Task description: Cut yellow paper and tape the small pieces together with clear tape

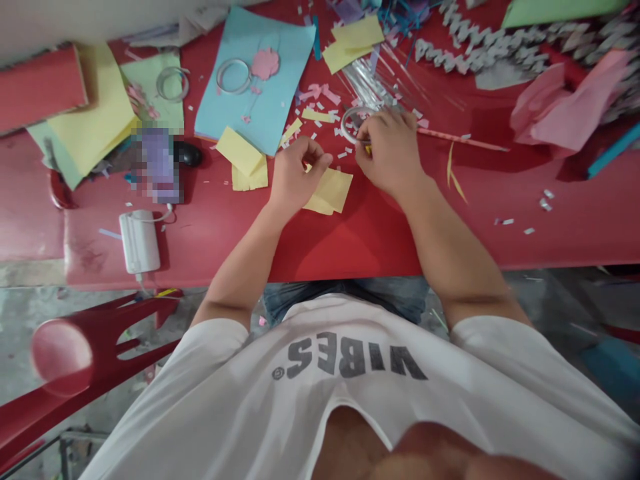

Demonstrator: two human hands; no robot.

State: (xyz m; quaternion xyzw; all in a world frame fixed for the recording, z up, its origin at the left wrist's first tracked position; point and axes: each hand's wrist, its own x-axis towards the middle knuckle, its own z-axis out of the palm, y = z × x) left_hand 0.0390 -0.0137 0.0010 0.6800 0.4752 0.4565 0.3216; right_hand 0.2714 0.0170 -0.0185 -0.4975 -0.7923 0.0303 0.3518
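On my feed, the person's right hand (pixel 391 155) is clamped on a clear plastic ring (pixel 351 125), its fingers (pixel 377 130) wrapped over the ring's right side, with a bit of yellow paper (pixel 368 149) showing under them. A pink paper stick (pixel 463 139) runs off to the right from that hand. The left hand (pixel 300 179) sits just beside it above the red table (pixel 360 247), its fingers (pixel 316 159) curled together; I cannot tell whether they pinch anything small. That hand is nearest a yellow paper sheet (pixel 330 191), with white paper scraps (pixel 341 155) scattered around. Toward the far left I see a blue sheet (pixel 240 100) carrying 1 more ring (pixel 233 75) and a pink paper flower (pixel 265 63), then a green sheet (pixel 150 83) with 1 further ring (pixel 173 83). A white power bank (pixel 140 241) lies at the near left.
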